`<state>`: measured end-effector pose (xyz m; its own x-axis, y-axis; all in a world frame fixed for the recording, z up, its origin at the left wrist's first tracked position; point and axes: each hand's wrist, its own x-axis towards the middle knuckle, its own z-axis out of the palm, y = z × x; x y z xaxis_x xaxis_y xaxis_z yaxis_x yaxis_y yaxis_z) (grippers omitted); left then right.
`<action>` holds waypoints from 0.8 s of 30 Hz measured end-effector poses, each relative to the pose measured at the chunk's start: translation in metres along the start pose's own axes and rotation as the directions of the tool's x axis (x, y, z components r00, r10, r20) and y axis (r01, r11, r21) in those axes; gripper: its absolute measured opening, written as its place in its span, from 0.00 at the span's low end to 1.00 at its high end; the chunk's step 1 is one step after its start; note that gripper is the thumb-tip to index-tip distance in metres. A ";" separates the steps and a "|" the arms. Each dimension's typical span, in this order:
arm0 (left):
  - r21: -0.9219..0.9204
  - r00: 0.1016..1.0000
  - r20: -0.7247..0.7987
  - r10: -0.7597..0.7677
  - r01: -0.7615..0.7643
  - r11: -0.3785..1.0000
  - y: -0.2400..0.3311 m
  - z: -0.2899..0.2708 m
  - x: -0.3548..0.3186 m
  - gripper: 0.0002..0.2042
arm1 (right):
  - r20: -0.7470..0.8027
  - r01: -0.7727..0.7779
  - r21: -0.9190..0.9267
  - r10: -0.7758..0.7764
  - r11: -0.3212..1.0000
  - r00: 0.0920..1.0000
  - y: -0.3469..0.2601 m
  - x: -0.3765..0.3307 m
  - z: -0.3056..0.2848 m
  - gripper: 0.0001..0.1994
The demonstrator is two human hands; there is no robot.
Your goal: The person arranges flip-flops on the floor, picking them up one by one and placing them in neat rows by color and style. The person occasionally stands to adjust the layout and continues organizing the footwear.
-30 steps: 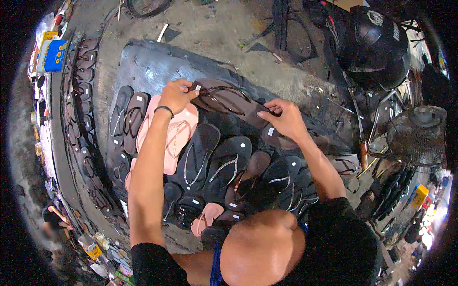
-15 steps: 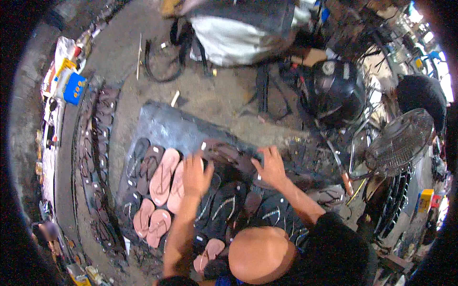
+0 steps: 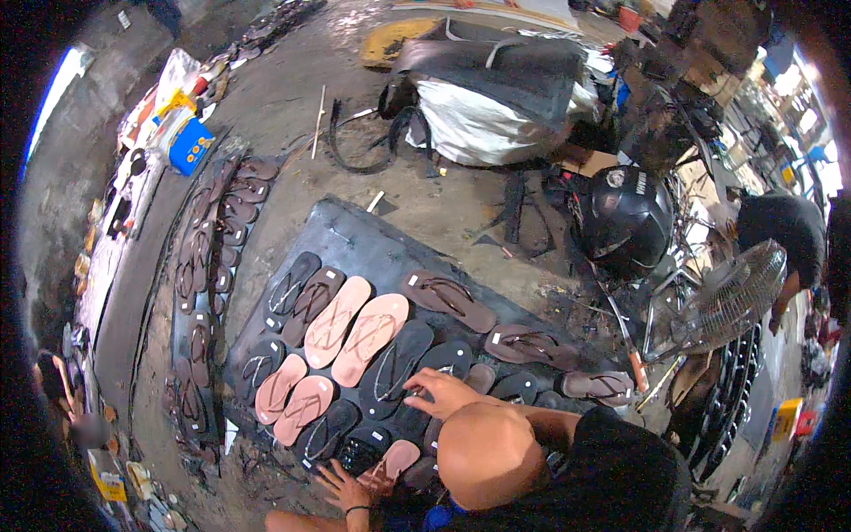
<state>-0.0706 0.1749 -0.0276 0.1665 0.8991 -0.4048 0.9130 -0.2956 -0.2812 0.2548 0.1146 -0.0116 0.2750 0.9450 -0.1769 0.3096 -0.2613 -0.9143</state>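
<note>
Rows of flip-flops lie on a dark mat (image 3: pixel 326 229). My left hand (image 3: pixel 347 489) is open with fingers spread, beside a small pink flip-flop (image 3: pixel 397 461) and a black flip-flop (image 3: pixel 330 433) near me. Over the black flip-flops mid-mat is my right hand (image 3: pixel 436 392), its fingers apart and slightly bent, with nothing visible in it. Next to it is a large black flip-flop (image 3: pixel 396 359) with a shiny strap. A large pink pair (image 3: pixel 374 339) lies left of that. Two brown flip-flops, one (image 3: pixel 450 301) left of the other (image 3: pixel 530 346), lie along the mat's far edge.
Another row of brown flip-flops (image 3: pixel 200 301) runs along the left. Beyond the mat are a white-and-black sack (image 3: pixel 479 120) and a black helmet (image 3: pixel 626 217). A fan (image 3: pixel 731 297) stands at the right, a person in dark clothing (image 3: pixel 780 235) behind it.
Both hands have drawn back toward me from the mat's far side, uncovering the brown flip-flops there. The left is now at the near edge, the right mid-mat. The view has shifted.
</note>
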 end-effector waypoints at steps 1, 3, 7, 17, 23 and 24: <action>-0.335 0.959 -0.083 0.269 -0.282 0.899 -0.054 0.121 0.043 0.30 | 0.067 0.042 0.027 -0.044 0.999 0.997 -0.006 0.006 0.011 0.17; -0.944 0.634 -0.200 0.747 -0.330 0.028 -0.112 0.206 0.089 0.33 | 0.175 0.090 0.124 -0.111 0.988 0.978 -0.009 0.019 0.031 0.17; -0.467 0.926 0.228 0.300 -0.167 0.869 -0.060 0.171 0.018 0.29 | 0.276 0.076 0.068 -0.092 0.995 0.957 0.006 0.021 0.030 0.18; -0.010 0.886 0.441 0.142 -0.154 0.988 -0.063 0.007 -0.048 0.23 | 0.273 0.170 0.154 -0.207 0.973 0.939 0.002 0.028 0.044 0.18; -0.704 0.974 -0.205 0.093 -0.212 0.677 -0.068 -0.185 0.026 0.15 | 0.223 0.738 0.254 -0.781 0.625 0.584 -0.064 0.015 0.039 0.40; -0.847 0.994 -0.081 0.078 -0.110 0.519 -0.056 -0.205 0.043 0.16 | 0.280 0.814 0.107 -0.803 0.571 0.526 -0.067 0.017 0.035 0.38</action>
<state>-0.0385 0.2965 0.1495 0.2668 0.8966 -0.3535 0.7715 0.0211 0.6358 0.2066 0.1552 0.0337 -0.3584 0.7623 0.5390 0.3028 0.6410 -0.7053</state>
